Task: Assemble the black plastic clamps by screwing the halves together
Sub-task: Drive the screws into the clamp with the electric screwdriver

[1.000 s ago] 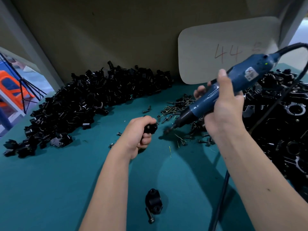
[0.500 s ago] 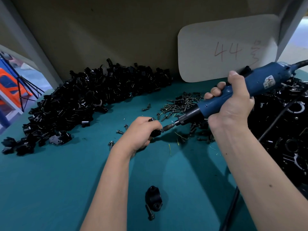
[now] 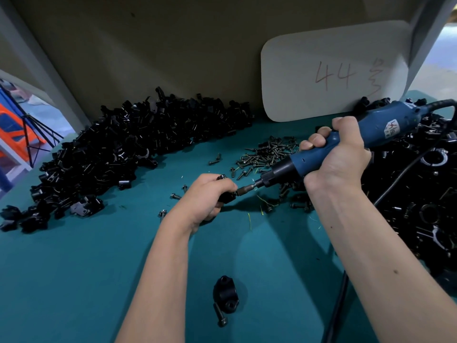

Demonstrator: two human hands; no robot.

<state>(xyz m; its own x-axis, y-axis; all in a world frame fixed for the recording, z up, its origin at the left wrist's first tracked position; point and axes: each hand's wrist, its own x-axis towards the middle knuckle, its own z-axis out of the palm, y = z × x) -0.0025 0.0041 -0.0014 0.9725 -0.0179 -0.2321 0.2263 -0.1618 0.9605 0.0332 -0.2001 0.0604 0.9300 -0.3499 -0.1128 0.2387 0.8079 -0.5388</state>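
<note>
Teal felt-like cloth covers the workbench [image 3: 74,280], matte and faintly fuzzy, and on it I see a glossy heap of loose black plastic clamp halves [image 3: 128,147] at the left, another dark heap of ringed clamp parts [image 3: 425,199] at the right, and a scatter of small dark metal screws [image 3: 267,152] between them. My left hand [image 3: 205,199] is curled tight round a small black plastic clamp [image 3: 227,195], mostly hidden in the fist just above the cloth. My right hand [image 3: 338,154] wraps fully round the smooth blue corded electric screwdriver [image 3: 346,144], whose steel bit meets the clamp's right end. Near me lie a rounded black two-hole clamp piece [image 3: 225,293] and a single black bolt [image 3: 220,315] touching it. A rounded white card marked "44" [image 3: 333,70] leans on the back wall. Against a second ago, the driver has dropped from raised to level, its bit now seated at the clamp.
</note>
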